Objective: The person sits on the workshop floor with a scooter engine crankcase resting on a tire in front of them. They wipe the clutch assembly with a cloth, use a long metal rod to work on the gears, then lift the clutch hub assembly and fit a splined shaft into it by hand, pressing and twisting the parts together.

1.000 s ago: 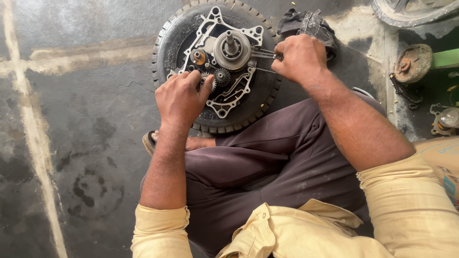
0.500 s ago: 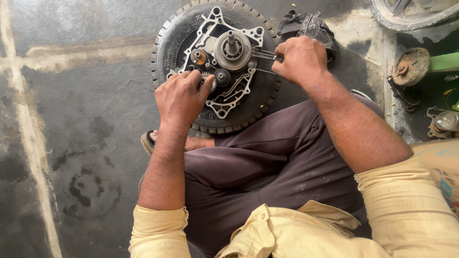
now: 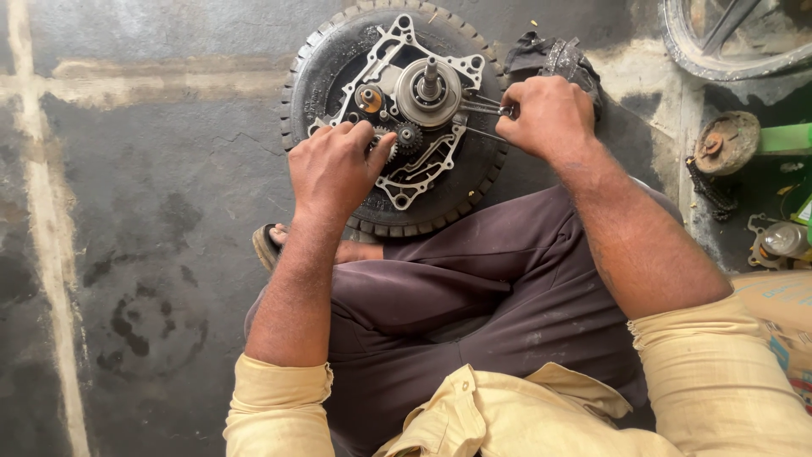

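Observation:
A silver engine case (image 3: 423,156) with a round drum and shaft (image 3: 429,89) lies flat on a black tyre (image 3: 309,80) on the floor. My left hand (image 3: 334,169) rests on the case's left side, fingertips on a small dark gear (image 3: 408,137). My right hand (image 3: 548,114) is closed around a thin metal tool (image 3: 478,107) whose tip points at the drum. A brass-coloured part (image 3: 369,97) sits left of the drum.
A dark rag (image 3: 550,55) lies behind my right hand. At the right are a rusty round part (image 3: 726,142), a chain piece (image 3: 706,188), a green box (image 3: 782,138) and a wheel rim (image 3: 736,38). My knees and a sandal (image 3: 269,247) are below the tyre.
Both hands stay almost in place on the case; my right hand with the tool shifts very slightly. The view has drifted a little.

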